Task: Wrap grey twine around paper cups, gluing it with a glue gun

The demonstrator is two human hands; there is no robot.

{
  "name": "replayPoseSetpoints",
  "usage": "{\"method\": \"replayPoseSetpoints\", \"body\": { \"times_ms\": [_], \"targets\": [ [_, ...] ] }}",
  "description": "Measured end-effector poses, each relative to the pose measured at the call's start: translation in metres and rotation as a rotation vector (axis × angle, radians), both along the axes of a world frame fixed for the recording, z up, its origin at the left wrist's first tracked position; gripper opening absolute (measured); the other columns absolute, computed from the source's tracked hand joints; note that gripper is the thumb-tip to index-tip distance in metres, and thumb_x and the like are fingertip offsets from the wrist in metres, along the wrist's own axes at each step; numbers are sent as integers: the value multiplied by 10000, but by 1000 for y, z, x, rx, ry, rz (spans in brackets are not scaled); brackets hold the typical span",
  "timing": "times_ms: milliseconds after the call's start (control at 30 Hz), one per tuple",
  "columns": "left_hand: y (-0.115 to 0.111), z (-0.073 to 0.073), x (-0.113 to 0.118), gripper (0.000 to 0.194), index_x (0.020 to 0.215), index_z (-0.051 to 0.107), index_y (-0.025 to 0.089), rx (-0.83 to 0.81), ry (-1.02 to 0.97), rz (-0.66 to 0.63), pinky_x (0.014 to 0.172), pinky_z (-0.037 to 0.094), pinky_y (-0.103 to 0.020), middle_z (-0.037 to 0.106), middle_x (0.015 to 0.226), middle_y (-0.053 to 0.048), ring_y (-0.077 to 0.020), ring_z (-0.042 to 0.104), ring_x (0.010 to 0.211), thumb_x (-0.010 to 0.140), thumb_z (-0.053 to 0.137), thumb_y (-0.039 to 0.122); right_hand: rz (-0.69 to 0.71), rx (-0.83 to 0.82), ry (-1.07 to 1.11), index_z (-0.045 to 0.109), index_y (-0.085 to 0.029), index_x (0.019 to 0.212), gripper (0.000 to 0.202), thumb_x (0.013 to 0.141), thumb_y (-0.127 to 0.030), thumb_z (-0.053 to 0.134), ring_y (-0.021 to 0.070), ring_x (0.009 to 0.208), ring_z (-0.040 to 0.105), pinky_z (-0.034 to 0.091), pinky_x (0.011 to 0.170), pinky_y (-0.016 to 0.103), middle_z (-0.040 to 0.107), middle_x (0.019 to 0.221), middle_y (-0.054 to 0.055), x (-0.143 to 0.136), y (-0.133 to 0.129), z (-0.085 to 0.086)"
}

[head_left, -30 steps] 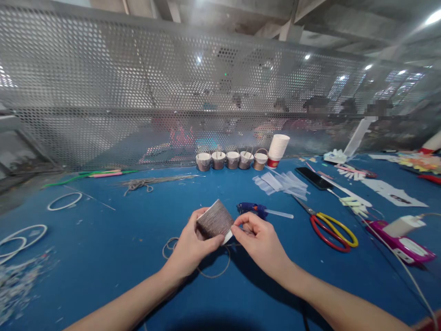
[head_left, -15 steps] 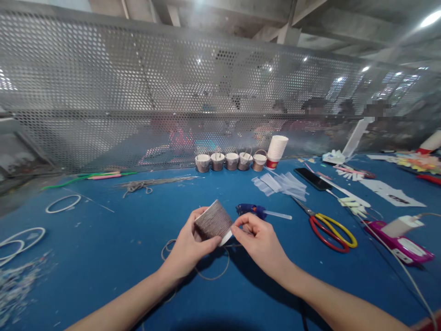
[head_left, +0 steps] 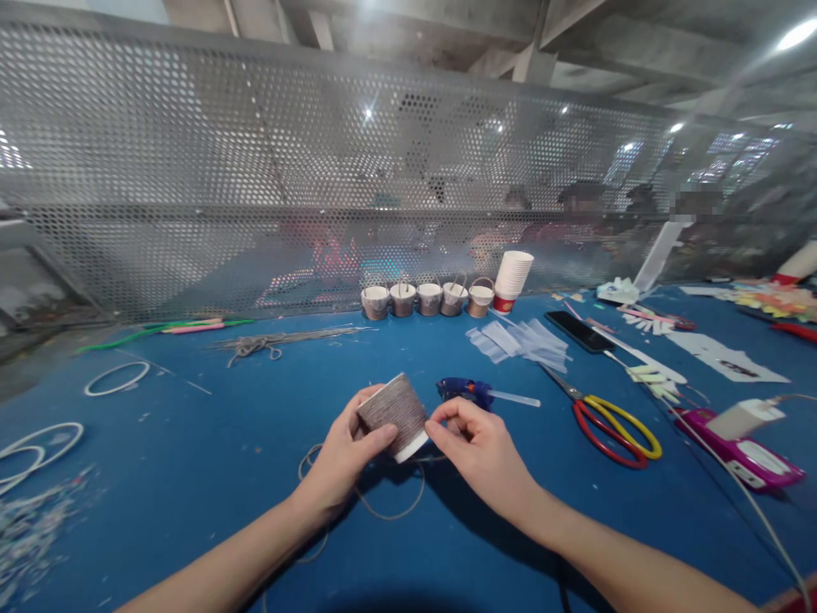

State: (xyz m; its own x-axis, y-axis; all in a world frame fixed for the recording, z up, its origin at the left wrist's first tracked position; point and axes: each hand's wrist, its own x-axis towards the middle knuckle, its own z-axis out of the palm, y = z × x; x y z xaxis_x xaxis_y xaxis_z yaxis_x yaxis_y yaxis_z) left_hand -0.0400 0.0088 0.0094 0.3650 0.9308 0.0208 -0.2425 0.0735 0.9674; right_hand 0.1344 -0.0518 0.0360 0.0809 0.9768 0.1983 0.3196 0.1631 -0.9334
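My left hand (head_left: 345, 455) is wrapped round a small paper cup (head_left: 401, 409), its thumb pressing on the side. Grey-brown cord is wound in close rows over the cup's wall, leaving a white strip bare at the lower edge. The cup lies tilted on its side above the table. At its right edge, my right hand (head_left: 478, 443) is closed in a pinch on the cord, whose end between the fingertips is mostly hidden. Loose cord (head_left: 396, 518) trails in loops on the table beneath both hands.
A blue glue gun (head_left: 465, 390) lies just beyond my right hand, scissors (head_left: 613, 426) to its right. Several cord-covered cups (head_left: 429, 300) and a cup stack (head_left: 512, 281) line the perforated screen (head_left: 255, 170). A phone (head_left: 578, 330) and purple power strip (head_left: 740, 447) are at right.
The cup has turned slightly in my left hand, showing more of the white strip. My left thumb has shifted left and up along the wall. My right hand keeps its pinch, nearly in place.
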Motion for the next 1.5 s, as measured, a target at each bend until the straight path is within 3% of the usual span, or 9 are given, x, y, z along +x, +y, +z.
{"method": "replayPoseSetpoints", "body": {
  "times_ms": [133, 300, 433, 633, 800, 1000, 1200, 1500],
  "targets": [
    [0, 1, 1, 485, 1055, 626, 203, -62, -92, -38, 899, 428, -352, 648, 1037, -65, -234, 568, 1011, 626, 804, 345, 11, -8, 27, 551, -184, 718, 205, 807, -368, 558, 93, 486, 318, 254, 464, 225, 350, 516, -76, 0, -1, 1],
    [1, 2, 0, 381, 876, 575, 208, -92, -166, -85, 752, 454, -296, 616, 862, -13, -182, 577, 854, 604, 813, 330, 35, -44, 109, 552, -181, 770, 188, 789, -365, 589, 91, 501, 359, 307, 473, 213, 407, 557, -69, -1, -1, 0],
    [0, 3, -3, 453, 910, 521, 229, -89, -133, -88, 679, 445, -271, 591, 835, 7, -159, 557, 780, 587, 818, 340, 42, -43, 108, 547, -184, 725, 198, 793, -364, 594, 97, 529, 406, 343, 491, 211, 461, 581, -49, -1, 0, 0],
    [0, 6, 0, 441, 942, 498, 247, -110, -158, -77, 689, 454, -281, 591, 848, 15, -158, 561, 771, 603, 779, 266, 26, -2, 26, 563, -176, 688, 197, 793, -340, 595, 88, 515, 368, 314, 482, 208, 419, 557, -59, 1, 0, -1],
    [-4, 13, 3, 414, 958, 500, 261, -159, -152, -37, 679, 468, -279, 581, 849, 32, -148, 553, 758, 616, 728, 203, 6, 127, -141, 604, -164, 710, 64, 753, -208, 586, 79, 491, 328, 290, 475, 209, 347, 553, -74, 2, 1, -2],
    [-5, 13, 3, 347, 899, 512, 247, -146, -119, -24, 654, 462, -268, 571, 844, 31, -144, 539, 745, 617, 708, 193, -17, 223, -215, 614, -164, 684, 126, 793, -184, 554, 82, 506, 345, 293, 493, 215, 369, 565, -63, 0, -1, -4],
    [-5, 11, 4, 311, 840, 504, 227, -143, -110, -37, 636, 447, -255, 584, 844, 24, -131, 536, 708, 613, 715, 194, -49, 146, -161, 593, -163, 662, 146, 778, -235, 543, 82, 489, 309, 265, 475, 222, 328, 528, -77, -2, -1, -4],
    [-7, 13, 3, 440, 986, 495, 284, -154, -223, -54, 694, 473, -295, 603, 907, 21, -169, 577, 788, 618, 714, 184, 25, -167, 130, 520, -184, 697, 181, 730, -338, 610, 78, 478, 316, 265, 446, 206, 367, 522, -81, -4, 2, -3]
  ]
}}
